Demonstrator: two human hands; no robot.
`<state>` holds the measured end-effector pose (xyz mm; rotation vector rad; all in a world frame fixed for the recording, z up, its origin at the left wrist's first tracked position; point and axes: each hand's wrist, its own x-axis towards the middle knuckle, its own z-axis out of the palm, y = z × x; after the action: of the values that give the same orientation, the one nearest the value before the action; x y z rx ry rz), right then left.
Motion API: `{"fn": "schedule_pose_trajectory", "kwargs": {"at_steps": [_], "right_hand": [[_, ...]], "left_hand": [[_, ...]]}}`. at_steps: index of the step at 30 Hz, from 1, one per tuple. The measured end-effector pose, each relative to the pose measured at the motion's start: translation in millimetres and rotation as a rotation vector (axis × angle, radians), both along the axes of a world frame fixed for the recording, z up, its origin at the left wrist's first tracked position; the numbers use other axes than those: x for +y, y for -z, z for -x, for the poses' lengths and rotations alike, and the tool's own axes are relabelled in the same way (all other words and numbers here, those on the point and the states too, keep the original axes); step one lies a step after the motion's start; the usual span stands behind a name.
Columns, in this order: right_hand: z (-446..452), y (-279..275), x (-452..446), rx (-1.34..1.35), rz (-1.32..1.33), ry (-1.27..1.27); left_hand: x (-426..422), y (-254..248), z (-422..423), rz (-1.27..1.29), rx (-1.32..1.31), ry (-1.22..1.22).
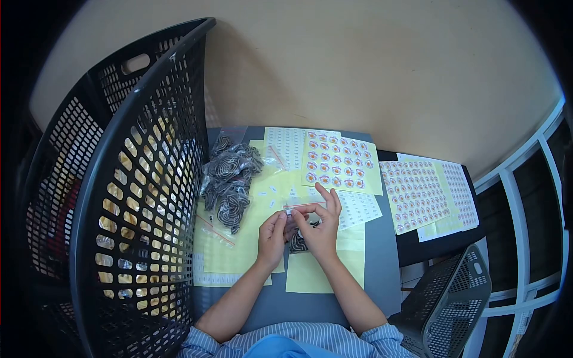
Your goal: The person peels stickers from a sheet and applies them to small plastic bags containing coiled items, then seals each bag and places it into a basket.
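Note:
A small clear zip bag (298, 242) with dark coiled cord-like pieces inside is held low over the table, its red zip strip facing away from me. My left hand (272, 240) grips the bag's left side with thumb and fingers. From the right, my right hand (322, 230) pinches near the bag's top, its outer fingers raised. A tiny white label (289, 212) shows between the fingertips; which hand bears it is hard to make out. Left of my hands lies a pile of similar filled bags (230, 173).
A tall black perforated basket (137, 89) with yellowish packets stands at left. Sticker sheets (337, 158) and yellow backing paper (239, 256) cover much of the grey table (382, 262). More sticker sheets (415, 197) lie on a black surface at right, above another basket (444, 304).

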<state>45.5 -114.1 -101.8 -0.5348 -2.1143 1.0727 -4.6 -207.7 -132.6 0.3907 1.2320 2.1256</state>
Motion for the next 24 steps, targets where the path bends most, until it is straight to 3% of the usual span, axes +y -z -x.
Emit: {"fn": "schedule_pose_trajectory", "kwargs": {"at_steps": [9, 11, 15, 20, 24], "right_hand": [[-4, -8, -3, 0.038, -0.054, 0.012], [-5, -7, 0, 0.118, 0.102, -0.036], [-2, 3, 5, 0.232, 0.164, -0.129], [-5, -3, 0, 0.239, 0.56, -0.339], [-5, 0, 1, 0.246, 0.53, -0.351]], "left_hand": [[-2, 1, -2, -0.026, 0.08, -0.038], [-2, 0, -2, -0.008, 0.077, -0.044], [0, 3, -2, -0.045, 0.086, -0.08], [-1, 5, 0, 0.015, 0.093, -0.132], [-2, 3, -3, 0.036, 0.141, -0.161]]}}
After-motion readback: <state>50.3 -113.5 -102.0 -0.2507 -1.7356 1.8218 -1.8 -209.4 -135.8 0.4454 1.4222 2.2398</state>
